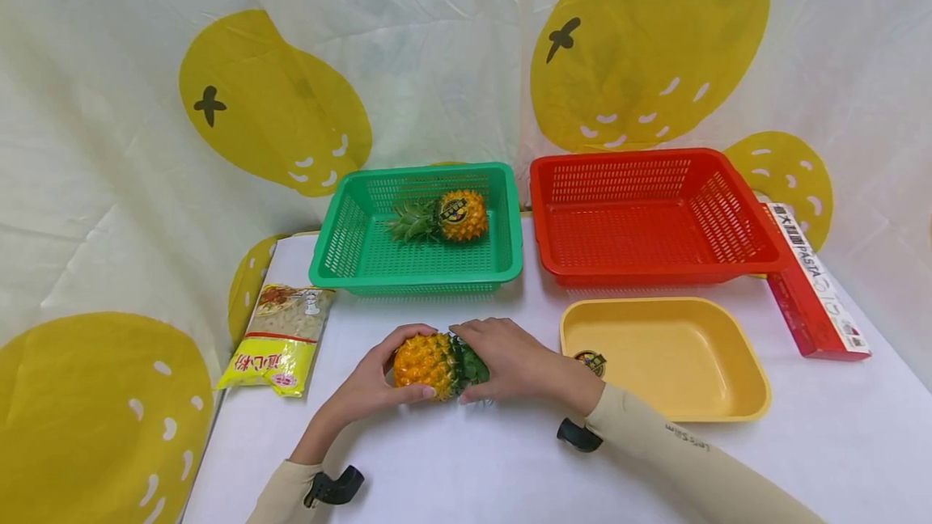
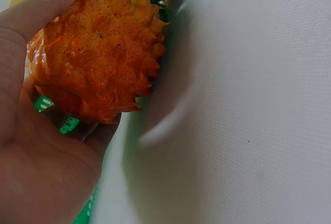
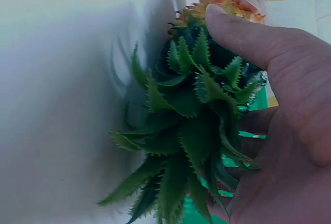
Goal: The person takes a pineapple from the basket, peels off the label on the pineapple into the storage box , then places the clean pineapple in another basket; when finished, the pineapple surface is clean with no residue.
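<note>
A small orange pineapple (image 1: 422, 364) lies on its side at the white table, its green leafy crown (image 3: 186, 131) pointing right. My left hand (image 1: 373, 378) grips the fruit body, thumb on the near side and fingers on the far side. In the left wrist view the spiky orange skin (image 2: 98, 53) fills the palm. My right hand (image 1: 510, 362) holds the pineapple where the crown meets the fruit, with its thumb over the top leaves in the right wrist view. Behind the hands, another pineapple (image 1: 463, 215) with a round black label lies in the green basket (image 1: 418, 288).
A red basket (image 1: 662, 273) stands at the back right. In front of it is a yellow tray (image 1: 684, 362), with a round label (image 1: 591, 361) partly hidden by my right wrist. A pasta bag (image 1: 280, 338) lies left, a red pasta box (image 1: 815, 289) far right.
</note>
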Demonstrator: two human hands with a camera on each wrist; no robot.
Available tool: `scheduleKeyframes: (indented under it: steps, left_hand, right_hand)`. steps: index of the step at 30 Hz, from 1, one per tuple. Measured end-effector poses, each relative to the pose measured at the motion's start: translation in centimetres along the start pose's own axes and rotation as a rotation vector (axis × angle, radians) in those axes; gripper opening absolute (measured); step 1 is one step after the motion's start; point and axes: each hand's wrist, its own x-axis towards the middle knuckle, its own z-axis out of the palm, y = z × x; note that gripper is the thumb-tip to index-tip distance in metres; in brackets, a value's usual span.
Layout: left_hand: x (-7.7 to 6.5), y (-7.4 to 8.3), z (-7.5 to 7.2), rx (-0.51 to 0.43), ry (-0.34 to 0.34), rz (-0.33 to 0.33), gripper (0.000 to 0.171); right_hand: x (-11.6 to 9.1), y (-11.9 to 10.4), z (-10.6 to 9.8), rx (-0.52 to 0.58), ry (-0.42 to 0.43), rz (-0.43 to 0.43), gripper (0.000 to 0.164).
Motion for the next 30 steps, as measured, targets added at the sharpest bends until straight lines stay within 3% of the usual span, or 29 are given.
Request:
scheduleKeyframes:
  steps: [17,25,30]
  left_hand:
    - [0.0,0.2,0.1,0.004,0.002,0.019,0.075]
    - [0.0,0.2,0.2,0.006,0.016,0.023,0.075]
    - [-0.2,2.2,0.3,0.015,0.037,0.032,0.075]
  right_hand:
    - [0.4,-0.7,1.4,0.025,0.02,0.089,0.09]
    - [0.3,-0.5,1.7,0.04,0.066,0.068,0.083]
    - [0.4,-0.3,2.0,0.031,0.089,0.054,0.081]
